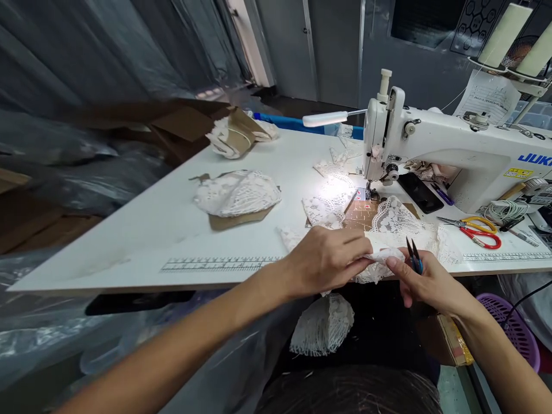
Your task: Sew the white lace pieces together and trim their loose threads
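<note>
Between my hands, at the table's front edge, a piece of white lace fabric point(385, 254) is stretched. My left hand point(330, 257) pinches its left end with fingers closed. My right hand point(425, 279) grips the right end between thumb and fingers, and a pair of dark thread snips point(414, 256) with blue handles is tucked in the same hand, blades pointing up. Just beyond my hands, more lace pieces point(397, 218) lie around the sewing machine's needle area. Below the edge, a lace cup piece point(323, 325) hangs or rests near my lap; its support is unclear.
A white sewing machine point(457, 138) stands at the right. Scissors point(478, 230) and a black phone point(420, 192) lie beside it. On the left of the white table point(142, 230) sit a lace stack point(237, 194) and a tied bundle point(239, 135). A purple basket point(509, 325) stands below right.
</note>
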Demonstrator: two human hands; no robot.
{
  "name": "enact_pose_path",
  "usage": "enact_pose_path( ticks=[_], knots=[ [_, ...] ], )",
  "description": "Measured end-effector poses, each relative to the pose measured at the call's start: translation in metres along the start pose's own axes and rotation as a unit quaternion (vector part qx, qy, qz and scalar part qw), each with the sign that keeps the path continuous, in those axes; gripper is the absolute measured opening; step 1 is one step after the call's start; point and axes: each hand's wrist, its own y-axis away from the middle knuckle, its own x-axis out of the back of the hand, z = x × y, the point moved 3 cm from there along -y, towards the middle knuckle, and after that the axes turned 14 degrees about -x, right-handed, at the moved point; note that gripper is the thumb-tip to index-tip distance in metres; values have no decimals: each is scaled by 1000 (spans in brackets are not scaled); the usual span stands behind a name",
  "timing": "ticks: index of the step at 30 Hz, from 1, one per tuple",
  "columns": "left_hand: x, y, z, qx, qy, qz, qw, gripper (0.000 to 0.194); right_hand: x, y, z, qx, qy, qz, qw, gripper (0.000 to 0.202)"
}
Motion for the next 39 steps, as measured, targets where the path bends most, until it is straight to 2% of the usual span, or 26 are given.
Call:
enact_pose_path(
  ticks=[2, 4, 6, 8, 10, 13, 17, 20, 22, 25, 29, 32, 34, 36, 38, 39],
  knots=[
    [2, 2, 12, -21, -127, 14, 992, 24, -5, -7, 1, 0, -29, -10, 1000, 54],
    [4, 2, 19, -16, -175, 15, 984, 23, -6, -9, 0, 8, -43, 2, 999, 55],
    [5, 2, 20, -6, -113, 3, 994, 25, -6, -5, -3, 27, -24, 12, 999, 54],
    [3, 1, 17, 0, 31, -15, 999, 34, -5, 3, -7, 52, 15, 5, 998, 49],
    [0, 1, 12, 26, 184, -12, 983, 38, -3, 11, -9, 79, 61, -2, 995, 45],
    [-3, 4, 6, 101, 318, 49, 941, 28, 1, 20, -10, 113, 124, 20, 986, 44],
    [-7, 9, 12, 162, 364, 89, 913, 19, 4, 24, -9, 148, 166, 84, 971, 44],
    [-8, 13, 18, 198, 412, 80, 886, 30, 3, 24, -9, 164, 141, 104, 971, 38],
    [-8, 15, 20, 221, 440, 65, 868, 28, 4, 24, -10, 159, 91, 109, 977, 35],
    [-4, 19, 21, 238, 457, 66, 855, 19, 6, 26, -10, 119, 23, 85, 989, 39],
    [1, 20, 21, 222, 471, 81, 850, 26, 6, 28, -8, 58, -5, 0, 998, 46],
    [9, 10, 8, 176, 458, 64, 869, 30, 5, 19, -15, 36, -15, -41, 998, 49],
    [22, -1, -8, 126, 385, 61, 912, 28, 7, 6, -27, 74, -20, -26, 997, 47],
    [41, -14, -27, 63, 248, 95, 962, 21, 13, -9, -41, 164, -19, 31, 986, 44],
    [55, -21, -40, 10, 99, 139, 985, 14, 22, -25, -49, 240, -9, 119, 963, 42],
    [58, -23, -43, -17, 25, 143, 989, 14, 25, -32, -49, 271, 3, 153, 951, 41]
  ],
)
